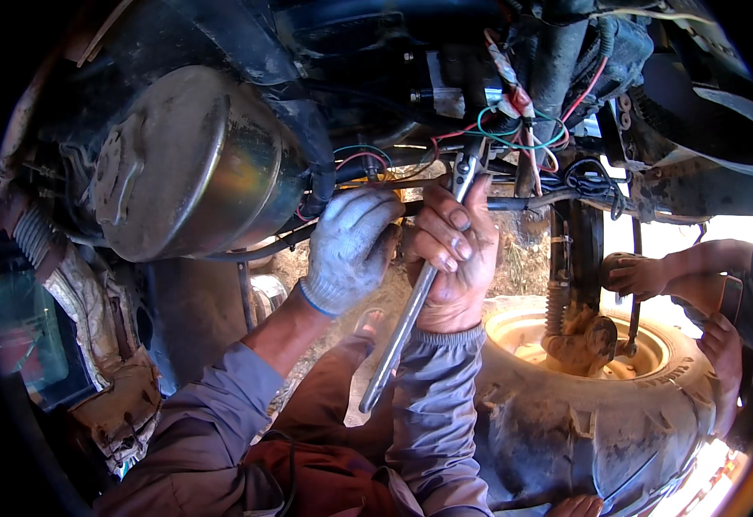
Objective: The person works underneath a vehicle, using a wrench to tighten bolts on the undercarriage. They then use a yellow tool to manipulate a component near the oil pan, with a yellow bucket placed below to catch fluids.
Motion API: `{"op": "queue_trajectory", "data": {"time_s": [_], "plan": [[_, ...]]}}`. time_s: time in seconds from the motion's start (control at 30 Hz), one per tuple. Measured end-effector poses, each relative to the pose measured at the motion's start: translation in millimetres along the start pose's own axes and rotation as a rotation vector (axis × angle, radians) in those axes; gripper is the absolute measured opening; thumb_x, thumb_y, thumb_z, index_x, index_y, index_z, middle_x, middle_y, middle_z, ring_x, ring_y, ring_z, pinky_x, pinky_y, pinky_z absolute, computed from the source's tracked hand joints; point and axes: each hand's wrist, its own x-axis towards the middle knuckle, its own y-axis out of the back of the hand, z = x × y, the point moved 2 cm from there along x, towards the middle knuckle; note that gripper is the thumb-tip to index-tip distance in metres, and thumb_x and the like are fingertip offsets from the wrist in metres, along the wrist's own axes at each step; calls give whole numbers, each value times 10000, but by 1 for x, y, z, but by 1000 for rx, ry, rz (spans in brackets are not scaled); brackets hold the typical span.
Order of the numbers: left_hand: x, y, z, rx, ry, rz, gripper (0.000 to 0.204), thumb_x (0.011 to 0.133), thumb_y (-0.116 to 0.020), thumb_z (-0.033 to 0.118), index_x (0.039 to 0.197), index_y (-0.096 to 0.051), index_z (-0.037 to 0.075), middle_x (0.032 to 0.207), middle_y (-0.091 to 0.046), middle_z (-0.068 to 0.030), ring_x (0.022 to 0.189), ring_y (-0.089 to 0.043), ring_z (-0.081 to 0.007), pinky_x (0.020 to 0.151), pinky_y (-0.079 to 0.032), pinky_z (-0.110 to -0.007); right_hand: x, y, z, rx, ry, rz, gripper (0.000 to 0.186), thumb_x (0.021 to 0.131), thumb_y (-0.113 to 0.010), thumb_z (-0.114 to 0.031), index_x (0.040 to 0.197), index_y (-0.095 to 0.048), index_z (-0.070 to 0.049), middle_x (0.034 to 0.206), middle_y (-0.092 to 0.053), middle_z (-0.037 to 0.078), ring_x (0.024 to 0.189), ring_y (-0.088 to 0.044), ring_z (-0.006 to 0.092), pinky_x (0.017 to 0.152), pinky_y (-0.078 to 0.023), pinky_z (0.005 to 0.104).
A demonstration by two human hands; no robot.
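Note:
My left hand point(349, 246), in a pale work glove with a blue cuff, has its fingers curled up among thin wires and dark hoses point(256, 252) under a vehicle; what they grip is hidden. Beside it, my bare right hand point(452, 246) is closed round a long steel ratchet wrench point(393, 353), whose handle hangs down past my wrist. The wrench's head point(468, 168) points up into the chassis, just below a bundle of red, green and white wires point(514, 108).
A metal tank point(169, 164) hangs at the upper left. A large tractor tyre point(583, 422) with a yellow rim lies at the lower right. At the right edge, another person's hands point(639, 274) reach toward a vertical rod beside a strut point(562, 284). My legs point(324, 388) are below.

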Motion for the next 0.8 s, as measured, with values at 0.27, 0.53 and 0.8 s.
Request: {"op": "queue_trajectory", "data": {"time_s": [0.27,0.53,0.8], "plan": [[-2,-2,1,36,-7,-6,318,749,-677,-10,1063,-667,34,1084,-654,-140,1032,-604,-343,924,-482,-421,-16,4,-18,-1475,499,531,239,1011,-518,-273,998,-539,-36,646,-572,53,432,-479,117,399,-368,264],[-4,-3,-1,31,4,15,324,734,-703,-4,1053,-668,39,1070,-658,-139,1025,-608,-338,920,-482,-421,-8,-10,-26,-2205,940,432,215,970,-569,-148,1083,-519,28,786,-676,226,665,-670,401,521,-471,416],[-5,-4,-4,39,7,4,295,751,-708,38,1041,-660,29,1077,-656,-126,1015,-610,-328,917,-492,-418,-1,-4,-35,-2255,973,380,198,996,-551,-207,1009,-577,-11,681,-632,68,499,-566,150,436,-398,269]]}}
